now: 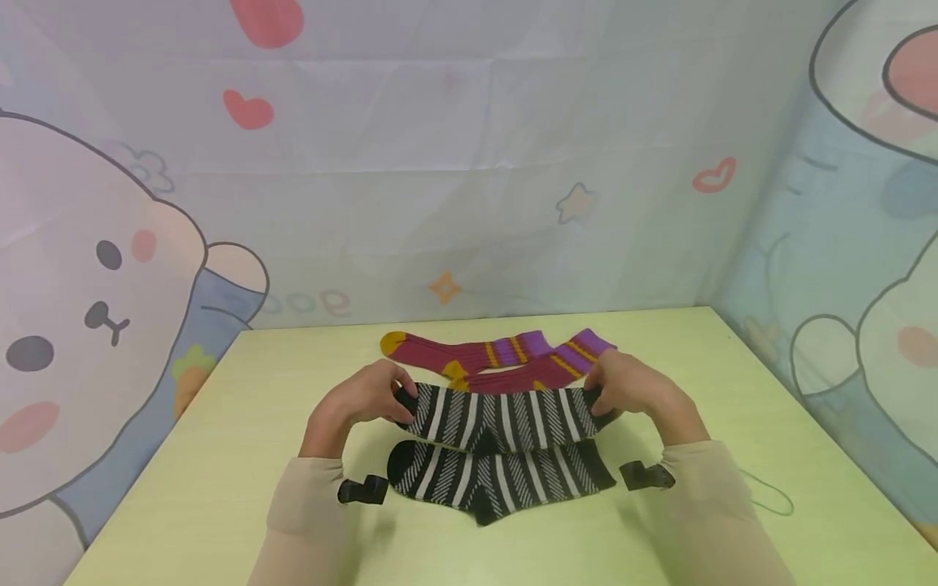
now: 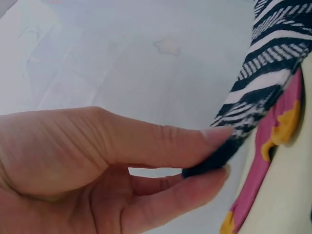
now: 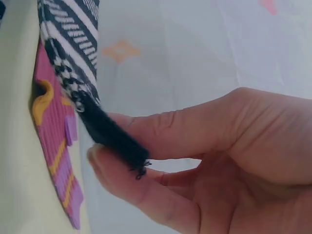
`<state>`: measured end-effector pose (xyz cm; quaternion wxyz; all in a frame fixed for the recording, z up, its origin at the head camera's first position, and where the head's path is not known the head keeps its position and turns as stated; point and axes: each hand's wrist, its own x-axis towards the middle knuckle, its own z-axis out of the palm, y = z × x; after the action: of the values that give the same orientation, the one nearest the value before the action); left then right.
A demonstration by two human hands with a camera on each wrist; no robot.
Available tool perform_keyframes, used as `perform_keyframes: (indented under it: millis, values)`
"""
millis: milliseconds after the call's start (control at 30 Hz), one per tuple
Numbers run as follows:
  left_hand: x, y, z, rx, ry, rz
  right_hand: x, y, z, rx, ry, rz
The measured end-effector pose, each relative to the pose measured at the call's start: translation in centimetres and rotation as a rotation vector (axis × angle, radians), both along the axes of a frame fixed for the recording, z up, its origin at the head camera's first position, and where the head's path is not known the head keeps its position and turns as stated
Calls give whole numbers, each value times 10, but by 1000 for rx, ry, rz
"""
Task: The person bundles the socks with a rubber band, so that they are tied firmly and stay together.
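A black-and-white striped sock is stretched sideways between both hands, lifted off the table. My left hand pinches its dark toe end between thumb and fingers, as the left wrist view shows of that sock. At the other end, my right hand pinches the dark cuff, seen close up on the sock in the right wrist view. A matching striped sock lies flat on the table just in front of the held one, its heel pointing toward me.
Behind the held sock lie two maroon socks with purple cuffs and yellow bands, one on the left and one on the right, partly overlapping. A thin green loop rests on the pale table. Printed cloth walls the back and sides.
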<state>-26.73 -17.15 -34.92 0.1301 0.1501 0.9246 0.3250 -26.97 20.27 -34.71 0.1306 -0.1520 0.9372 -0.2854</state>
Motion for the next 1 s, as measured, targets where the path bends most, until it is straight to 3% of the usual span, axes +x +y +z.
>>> perform_keyframes:
  millis: [167, 333, 567, 667, 867, 1000]
  values:
    - [7, -2, 7, -23, -14, -61, 6, 2, 7, 55, -39, 43]
    - [13, -1, 11, -23, -90, -102, 11, 2, 8, 75, -78, 78]
    - [17, 1, 10, -35, -177, -115, 16, 0, 9, 108, -91, 130]
    - [18, 3, 9, -77, -189, -123, 17, -2, 9, 145, -91, 141]
    - [18, 9, 5, -246, -162, -99, 16, -11, 3, 222, -73, 142]
    - [19, 11, 5, -286, -170, -102, 16, -14, -1, 243, -81, 152]
